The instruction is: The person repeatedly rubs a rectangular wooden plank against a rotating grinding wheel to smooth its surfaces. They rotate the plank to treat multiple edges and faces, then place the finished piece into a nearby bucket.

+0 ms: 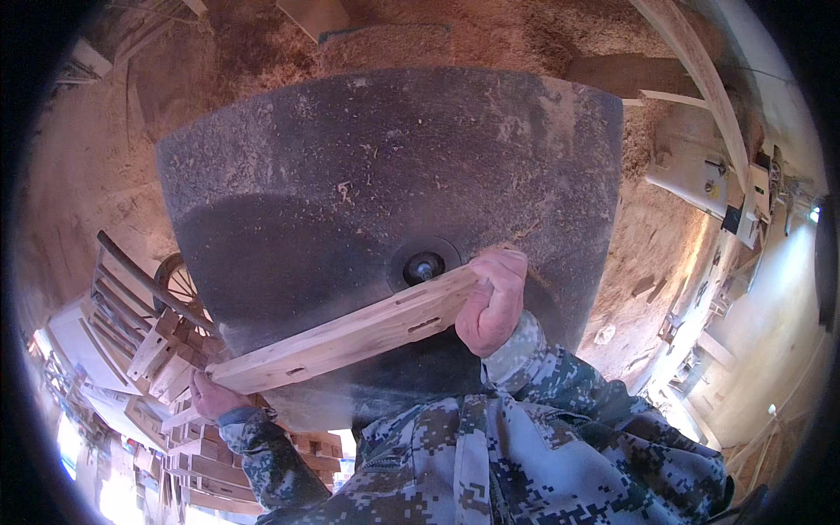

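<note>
A long pale wooden board with several slots cut in its near face lies slantwise over the dark machine table. My left hand grips its left end, out at the table's near left edge. Around the right end my right hand is closed, knuckles up. Just beyond the board, close to my right hand, a round spindle cutter rises from a ring-shaped opening in the table. The board's far edge is very near the spindle; whether they touch I cannot tell.
Wood shavings are scattered over the table, and sawdust is heaped behind it. Stacked wooden pieces and a cart with a spoked wheel stand at the left. On the right are a pale machine and a long curved-looking plank.
</note>
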### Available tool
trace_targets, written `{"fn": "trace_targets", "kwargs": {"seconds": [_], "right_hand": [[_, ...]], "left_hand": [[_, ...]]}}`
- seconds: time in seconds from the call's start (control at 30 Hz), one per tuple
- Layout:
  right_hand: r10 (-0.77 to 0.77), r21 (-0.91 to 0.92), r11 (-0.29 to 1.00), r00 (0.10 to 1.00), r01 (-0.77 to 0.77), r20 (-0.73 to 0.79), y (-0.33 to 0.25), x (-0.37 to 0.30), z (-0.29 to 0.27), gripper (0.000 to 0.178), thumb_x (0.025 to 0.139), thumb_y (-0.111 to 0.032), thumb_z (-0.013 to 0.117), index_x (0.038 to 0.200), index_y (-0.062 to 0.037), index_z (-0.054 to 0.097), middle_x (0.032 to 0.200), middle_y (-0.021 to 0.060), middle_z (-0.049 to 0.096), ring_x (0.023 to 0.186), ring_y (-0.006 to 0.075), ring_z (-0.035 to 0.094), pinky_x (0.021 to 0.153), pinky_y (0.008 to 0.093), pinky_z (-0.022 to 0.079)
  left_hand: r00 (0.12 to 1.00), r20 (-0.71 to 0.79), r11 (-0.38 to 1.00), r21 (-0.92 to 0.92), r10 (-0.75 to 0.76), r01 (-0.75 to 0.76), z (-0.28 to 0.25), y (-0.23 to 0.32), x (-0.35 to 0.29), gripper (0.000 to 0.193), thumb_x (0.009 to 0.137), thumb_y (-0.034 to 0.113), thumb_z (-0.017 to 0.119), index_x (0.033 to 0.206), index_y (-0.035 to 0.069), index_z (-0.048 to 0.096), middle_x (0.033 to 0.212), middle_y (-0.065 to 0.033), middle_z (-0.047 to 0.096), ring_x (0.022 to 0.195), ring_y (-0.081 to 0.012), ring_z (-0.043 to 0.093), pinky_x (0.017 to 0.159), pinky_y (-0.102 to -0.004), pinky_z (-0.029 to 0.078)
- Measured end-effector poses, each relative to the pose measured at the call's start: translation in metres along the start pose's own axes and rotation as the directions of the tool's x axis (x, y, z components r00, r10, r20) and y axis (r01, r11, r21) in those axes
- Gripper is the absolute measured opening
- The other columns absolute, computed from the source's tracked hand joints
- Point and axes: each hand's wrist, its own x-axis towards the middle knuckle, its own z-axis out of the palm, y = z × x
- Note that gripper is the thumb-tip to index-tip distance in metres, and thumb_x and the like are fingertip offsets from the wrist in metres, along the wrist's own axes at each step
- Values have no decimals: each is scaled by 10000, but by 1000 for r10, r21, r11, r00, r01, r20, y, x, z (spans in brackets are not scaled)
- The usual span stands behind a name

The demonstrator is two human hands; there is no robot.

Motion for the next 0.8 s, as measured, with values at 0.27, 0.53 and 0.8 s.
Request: {"fn": "trace_targets", "kwargs": {"seconds": [0.27,0.53,0.8], "right_hand": [[19,-7,1000,1000,-19,20,-3,4,-2,331,933,140,463,1221,-12,520,1090,177,600,967,328,602,918,490,491],[-29,39,999,999,28,28,2,1,0,521,744,134,525,1237,-34,532,1124,176,583,979,363,597,902,518,497],[-49,68,997,999,48,19,-2,0,10,505,752,137,555,1222,-45,538,1122,163,591,993,362,599,907,508,497]], "left_hand": [[969,-34,925,-308,-245,224,10,26,-6,420,987,218,600,1288,-57,701,1159,-156,726,1033,-276,705,922,-392,580],[978,-47,947,-262,-205,186,2,16,-3,451,983,238,607,1304,-68,692,1226,-189,715,1077,-290,699,945,-403,575],[999,-40,998,56,0,2,-11,-3,-1,481,983,248,596,1356,-44,678,1259,-185,708,1116,-304,692,985,-402,559]]}}
